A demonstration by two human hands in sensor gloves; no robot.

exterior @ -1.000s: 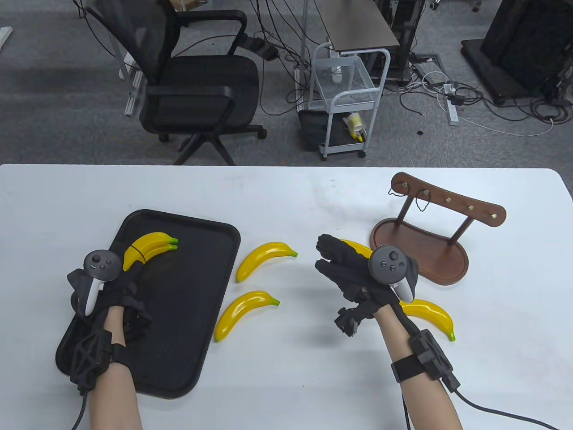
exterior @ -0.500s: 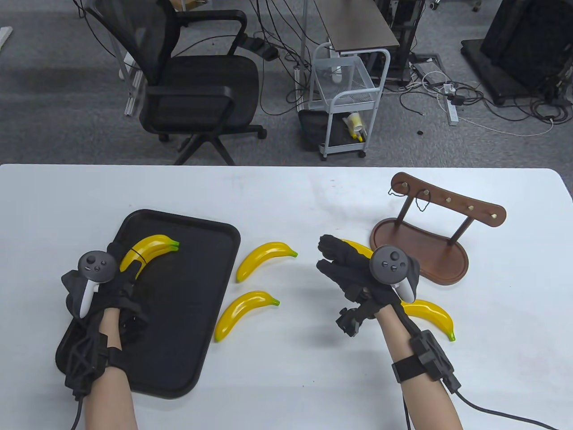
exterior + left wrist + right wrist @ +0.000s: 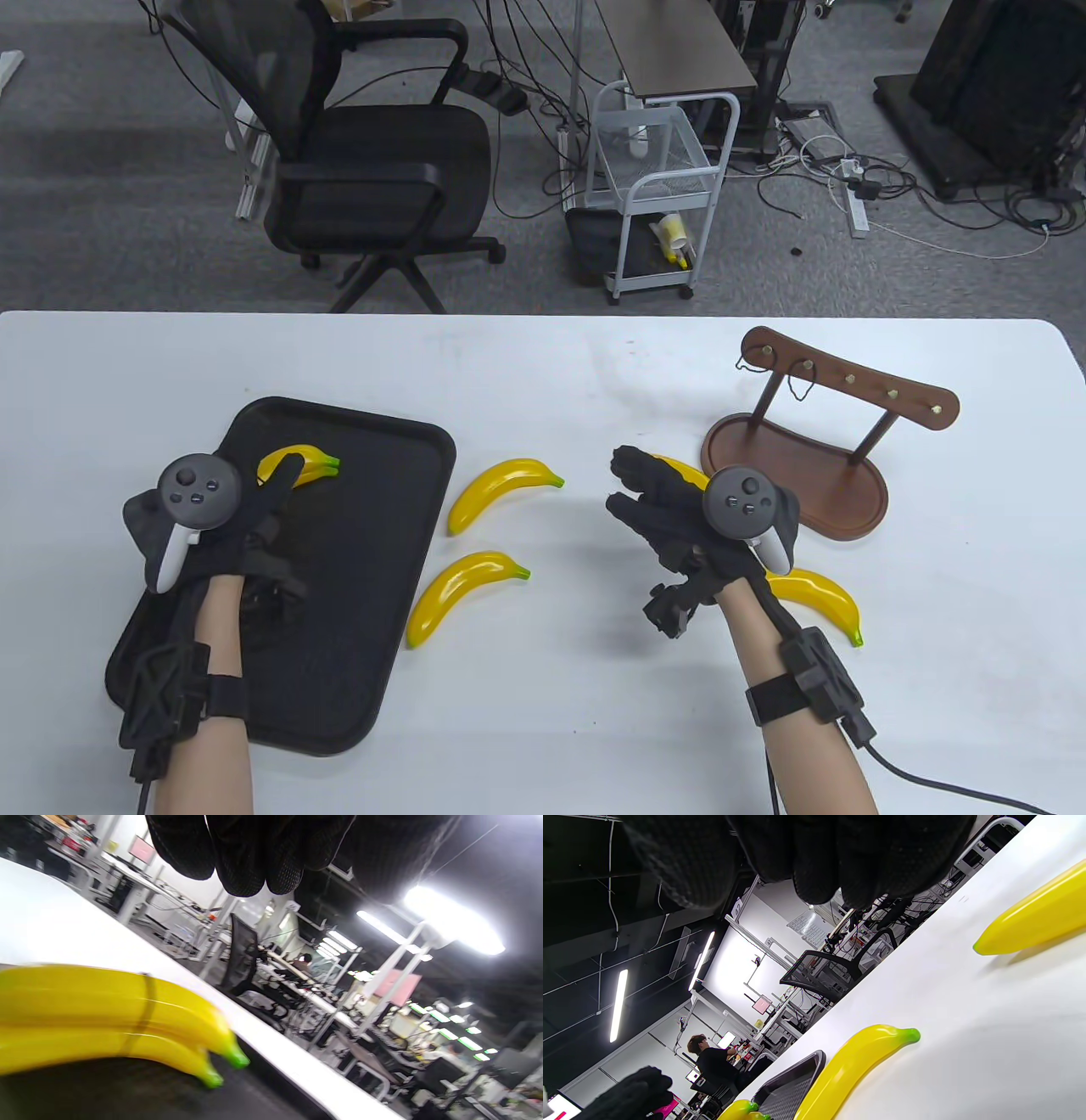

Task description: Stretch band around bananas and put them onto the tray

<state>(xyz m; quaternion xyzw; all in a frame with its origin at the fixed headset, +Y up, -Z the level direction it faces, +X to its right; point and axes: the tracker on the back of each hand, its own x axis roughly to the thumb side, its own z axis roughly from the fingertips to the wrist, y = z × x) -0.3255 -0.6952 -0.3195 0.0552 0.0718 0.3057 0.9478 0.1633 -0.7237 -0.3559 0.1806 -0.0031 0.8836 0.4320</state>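
I count one pair of glossy yellow plastic bananas bound by a thin dark band (image 3: 146, 1005) lying inside the black rectangular plastic tray (image 3: 373, 543) toward its 11 o'clock corner, so that bundle looks done. My left hand (image 3: 246, 526) hovers over it with the fingers out fairly straight, one fingertip reaching across the pair; I cannot tell if it touches, and it grips nothing. Four loose yellow bananas are left: two on the white table just beyond the tray's 3 o'clock edge (image 3: 501, 492) (image 3: 462, 594), one mostly hidden under my right hand (image 3: 679, 518), and one near the wrist at its 4 o'clock (image 3: 819, 598). My right hand's fingers are loosely curled and empty. More thin bands seem to hang on the brass pegs of the brown wooden rack (image 3: 848, 390) at 1 o'clock of that hand. I judge the job about a third done. The tray has open floor below the bundle toward 5 o'clock, and the table is free toward 12 o'clock; the rack's base crowds my right hand.
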